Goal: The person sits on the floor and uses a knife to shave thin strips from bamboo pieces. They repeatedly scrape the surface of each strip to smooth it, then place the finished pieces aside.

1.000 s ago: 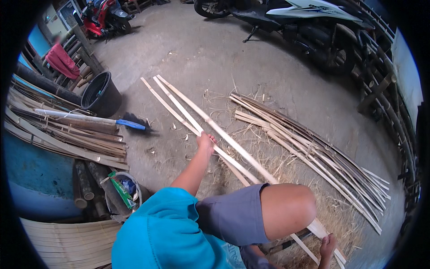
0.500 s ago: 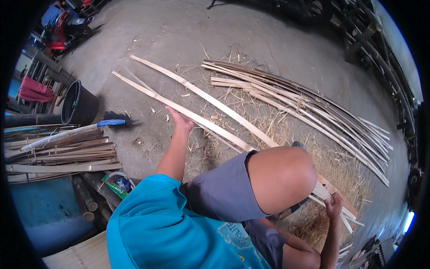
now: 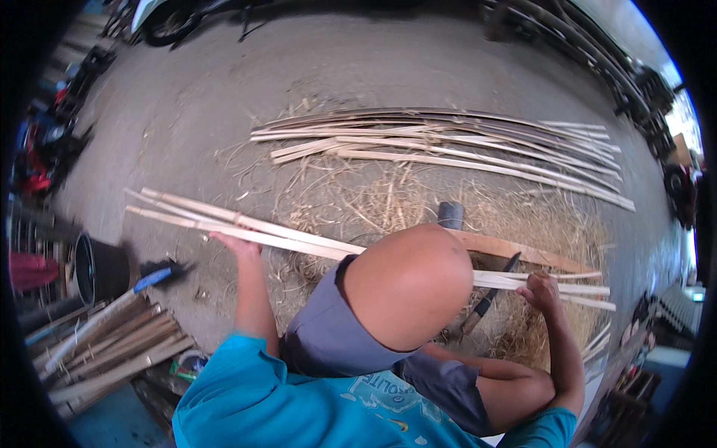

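Observation:
Several long pale bamboo strips (image 3: 299,242) pass across me behind my raised knee, their ends out on both sides. Toward their left end, my left hand (image 3: 239,245) supports the strips from below, its fingers partly hidden beneath them. On the other side of the knee, my right hand (image 3: 541,291) is closed round the strips near their right end. A knife (image 3: 491,296) with a dark blade lies close to that hand, tilted on the shavings. Behind the strips is a flat brown wooden piece (image 3: 523,249).
More bamboo strips (image 3: 448,142) are spread in a pile ahead, beside heaped shavings (image 3: 388,198). At left stand a black bucket (image 3: 104,269), a blue-ended stick (image 3: 112,321) and bundled slats (image 3: 123,347). A motorcycle wheel (image 3: 172,24) shows at the far left.
My view has turned, so the floor pile appears lower and flatter. The held strips' left ends, spread apart earlier, lie closer together. The knife beside my right hand is now visible.

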A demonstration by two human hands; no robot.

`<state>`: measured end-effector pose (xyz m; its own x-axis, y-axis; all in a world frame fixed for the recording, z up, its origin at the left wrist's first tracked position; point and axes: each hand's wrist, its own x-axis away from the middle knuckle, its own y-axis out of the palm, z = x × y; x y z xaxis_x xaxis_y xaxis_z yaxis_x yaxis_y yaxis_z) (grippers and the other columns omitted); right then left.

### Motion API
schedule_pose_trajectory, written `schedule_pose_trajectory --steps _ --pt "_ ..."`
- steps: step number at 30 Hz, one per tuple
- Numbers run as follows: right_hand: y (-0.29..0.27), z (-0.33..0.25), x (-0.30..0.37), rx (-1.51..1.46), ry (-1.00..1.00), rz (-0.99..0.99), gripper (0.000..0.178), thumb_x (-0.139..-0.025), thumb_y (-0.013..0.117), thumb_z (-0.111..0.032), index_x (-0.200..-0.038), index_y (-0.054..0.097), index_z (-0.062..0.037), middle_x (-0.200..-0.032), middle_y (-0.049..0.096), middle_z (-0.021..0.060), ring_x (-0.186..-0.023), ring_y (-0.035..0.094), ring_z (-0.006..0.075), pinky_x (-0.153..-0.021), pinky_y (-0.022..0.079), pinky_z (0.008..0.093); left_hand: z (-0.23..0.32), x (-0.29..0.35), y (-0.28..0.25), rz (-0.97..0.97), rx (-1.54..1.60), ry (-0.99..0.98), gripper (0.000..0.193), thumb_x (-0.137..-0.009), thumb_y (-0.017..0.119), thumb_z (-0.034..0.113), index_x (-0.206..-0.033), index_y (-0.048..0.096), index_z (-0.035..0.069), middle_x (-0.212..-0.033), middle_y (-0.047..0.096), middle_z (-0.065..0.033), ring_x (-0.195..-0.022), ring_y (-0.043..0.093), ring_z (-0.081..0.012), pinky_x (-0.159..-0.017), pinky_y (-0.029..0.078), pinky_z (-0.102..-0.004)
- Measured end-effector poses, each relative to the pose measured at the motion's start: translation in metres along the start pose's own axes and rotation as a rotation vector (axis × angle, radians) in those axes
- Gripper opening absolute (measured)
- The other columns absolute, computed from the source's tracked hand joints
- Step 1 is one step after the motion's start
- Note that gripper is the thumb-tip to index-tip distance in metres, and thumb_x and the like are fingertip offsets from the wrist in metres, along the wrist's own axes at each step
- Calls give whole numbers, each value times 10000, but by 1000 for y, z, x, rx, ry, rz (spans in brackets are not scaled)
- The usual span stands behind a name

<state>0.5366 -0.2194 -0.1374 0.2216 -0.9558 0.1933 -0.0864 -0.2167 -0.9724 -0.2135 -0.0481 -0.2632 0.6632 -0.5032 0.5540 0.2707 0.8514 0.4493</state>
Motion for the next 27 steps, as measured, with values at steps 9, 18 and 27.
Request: schedule_pose_trajectory --steps 9,18,27 --pt "-11 -7 0 -24 33 -24 636 -816 626 -663 -675 552 -47 -676 581 175 -683 617 395 -619 473 505 -1 -35 -6 -103 -12 -124 877 -920 128 797 -1338 499 121 -1072 620 -76 -1036 582 -223 -1018 433 -503" --pt "-38 -17 -5 15 82 -217 862 -634 638 -854 -1146 636 -161 -696 657 182 -692 665 410 -617 503 493 41 -32 28 -146 -22 -68 757 -925 175 781 -1032 511 112 -832 553 -66 -837 529 -241 -846 491 -464" --pt "17 1 -14 -57 74 -380 589 -752 703 -619 -1106 690 -148 -896 710 190 -890 676 400 -772 535 504 69 18 71 -145 -192 63 763 -917 394 762 -1240 488 77 -1039 447 -64 -969 482 -250 -939 452 -503"
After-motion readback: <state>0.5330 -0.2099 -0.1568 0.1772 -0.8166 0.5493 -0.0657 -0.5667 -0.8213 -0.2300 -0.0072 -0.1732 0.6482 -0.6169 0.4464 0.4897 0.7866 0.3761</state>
